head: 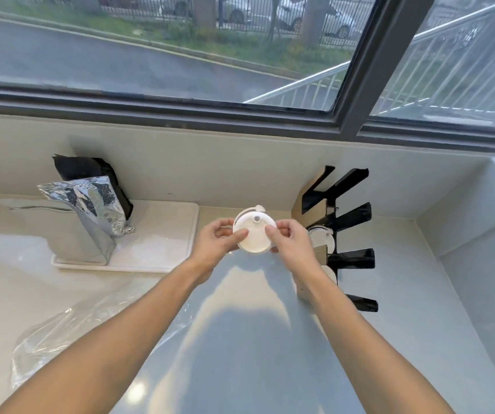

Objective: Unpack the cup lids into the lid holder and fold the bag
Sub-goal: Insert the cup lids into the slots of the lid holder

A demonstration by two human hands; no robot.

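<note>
White plastic is filling the centre of the view: a small stack of round white cup lids, each with a little sip hole and a hinged plug tab at the far edge, is being held up above the pale glossy countertop. The left hand is pinching the stack's left rim between thumb and fingers, and the right hand is gripping the right rim the same way, so both hands are closed on the lids. Both forearms are reaching in bare from the near edge.

Just to the right of the stack, the black lid holder with slanted fin-like dividers is standing against the side wall, and a few white lids are already sitting in its middle slots, partly hidden behind the right hand.

Lower left, the crumpled clear plastic bag is lying flat and loose on the counter, partly under the left forearm.

Farther left, a white rectangular tray is resting on the counter, carrying a crinkled silver foil pouch that is standing upright with a black pouch just behind it. A dark-framed window is running along the back.
</note>
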